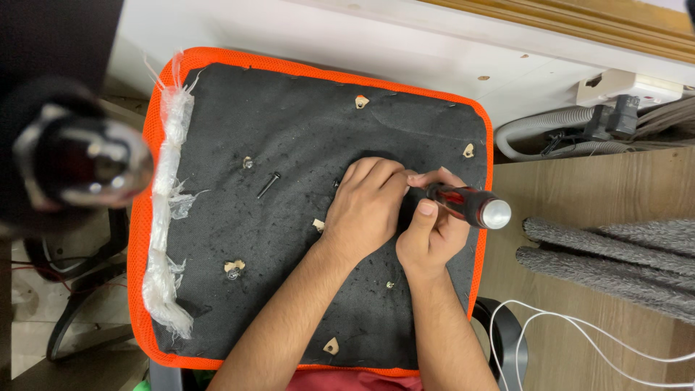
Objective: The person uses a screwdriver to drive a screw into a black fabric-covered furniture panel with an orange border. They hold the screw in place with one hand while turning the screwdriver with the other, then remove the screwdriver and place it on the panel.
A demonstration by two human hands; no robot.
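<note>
An upturned chair seat [289, 116] lies below me, black fabric underside with an orange mesh edge. My right hand [427, 232] grips a screwdriver [467, 205] with a red-and-black handle and a silver end cap. Its tip points left and is hidden under my left hand [365, 206], which rests palm down on the black fabric near the seat's middle. A loose black bolt [268, 185] lies on the fabric to the left of my left hand. Several small torn holes [233, 267] dot the underside.
A blurred chair gas cylinder [87, 163] looms at the left, close to the camera. Frayed clear plastic wrap [166, 217] hangs along the seat's left edge. A white power strip [626, 90] and grey hose sit top right, a grey mat [615, 253] and white cable [579, 326] on the right.
</note>
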